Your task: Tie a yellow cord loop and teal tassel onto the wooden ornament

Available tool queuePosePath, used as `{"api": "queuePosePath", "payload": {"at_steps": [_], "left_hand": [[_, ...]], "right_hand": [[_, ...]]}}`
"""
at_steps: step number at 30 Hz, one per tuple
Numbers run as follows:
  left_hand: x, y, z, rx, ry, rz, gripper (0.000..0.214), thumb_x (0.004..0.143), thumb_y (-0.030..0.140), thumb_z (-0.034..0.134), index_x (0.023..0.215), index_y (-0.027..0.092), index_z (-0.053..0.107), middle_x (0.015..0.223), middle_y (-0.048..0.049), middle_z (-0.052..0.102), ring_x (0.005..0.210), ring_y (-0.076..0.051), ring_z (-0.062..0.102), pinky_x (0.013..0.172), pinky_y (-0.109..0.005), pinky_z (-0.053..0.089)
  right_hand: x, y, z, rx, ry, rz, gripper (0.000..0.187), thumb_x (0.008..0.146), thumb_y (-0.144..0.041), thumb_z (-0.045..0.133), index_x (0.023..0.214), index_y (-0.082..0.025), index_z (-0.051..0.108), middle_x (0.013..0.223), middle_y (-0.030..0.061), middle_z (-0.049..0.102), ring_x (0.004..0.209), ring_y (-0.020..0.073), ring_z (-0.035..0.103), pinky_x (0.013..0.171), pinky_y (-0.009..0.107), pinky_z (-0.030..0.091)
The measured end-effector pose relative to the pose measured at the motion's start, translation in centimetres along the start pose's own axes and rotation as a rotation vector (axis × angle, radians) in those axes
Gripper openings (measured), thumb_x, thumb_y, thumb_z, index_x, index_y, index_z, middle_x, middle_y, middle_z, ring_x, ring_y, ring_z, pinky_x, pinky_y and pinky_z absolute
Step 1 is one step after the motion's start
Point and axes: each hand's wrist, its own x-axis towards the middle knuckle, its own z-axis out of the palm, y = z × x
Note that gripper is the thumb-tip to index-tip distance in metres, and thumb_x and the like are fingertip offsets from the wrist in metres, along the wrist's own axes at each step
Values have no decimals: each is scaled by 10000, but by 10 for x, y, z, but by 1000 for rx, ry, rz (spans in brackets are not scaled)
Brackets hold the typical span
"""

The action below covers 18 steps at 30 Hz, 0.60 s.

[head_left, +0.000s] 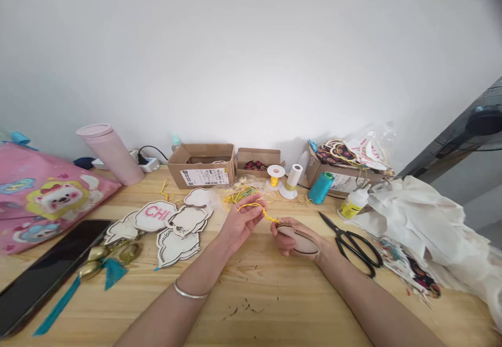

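Observation:
My left hand (pixel 245 219), a silvery bangle on its wrist, pinches a yellow cord (pixel 266 214) near the middle of the table. The cord runs in a loop over the fingers and across to a flat, cloud-edged piece (pixel 300 241) with a pale face and brown rim. My right hand (pixel 285 239) grips that piece by its near left end, fingers wrapped round it, where the cord meets its edge. Behind my left hand lies a tangle of yellow cords (pixel 239 194). Left of it are several white cloud-shaped cutouts (pixel 178 247), one lettered "CHI" (pixel 155 215).
Black scissors (pixel 355 247) and a glue bottle (pixel 353 203) lie right, beside crumpled white fabric (pixel 423 216). Cardboard boxes (pixel 202 177), a yellow spool (pixel 275 177), a white spool (pixel 292 179) and teal thread (pixel 321 187) line the back. Left are a phone (pixel 50 268), brass bells (pixel 92 263) and a pink tumbler (pixel 112 153).

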Motion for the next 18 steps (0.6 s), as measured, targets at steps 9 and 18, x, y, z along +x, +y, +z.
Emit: {"api": "queuePosePath", "payload": {"at_steps": [9,18], "left_hand": [[4,-5,-6,132,18,-9,322,562,82,721,867,161,656,730,-16,678,641,-46,597,611,-115,476],[2,-9,-1,151,30,-45,326,536,108,738,848,165,665,707,-6,673,614,-40,580,610,-131,455]], "right_hand": [[-7,-7,13,64,-16,4,233,686,-324,554,659,-152,399,601,-36,332,503,58,338,498,205,376],[7,11,19,387,-157,-58,150,609,-227,469,623,-182,326,489,-69,220,470,75,283,613,256,380]]}}
